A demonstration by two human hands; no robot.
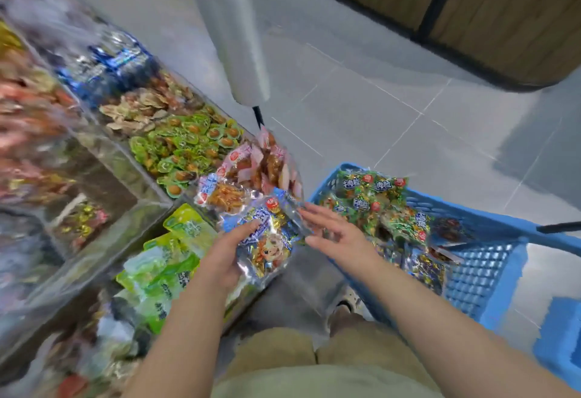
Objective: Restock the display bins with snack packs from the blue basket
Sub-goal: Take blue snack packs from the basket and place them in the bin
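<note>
The left hand [224,257] grips a blue snack pack [267,246], thumb laid across its front, over the near corner of the clear display bins [103,240]; the right hand [334,235] hovers just beside the pack, fingers spread and loose, holding nothing. The blue basket [484,259] sits at the right; more packs [371,196] lie heaped in it.

No wording can be read for certain. The green snack packs [371,190] in the blue basket [484,268] carry white characters on blue patches beside round red badges; the blue pack [267,246] held in the left hand [220,259] bears a similar title band, all too blurred.
</note>
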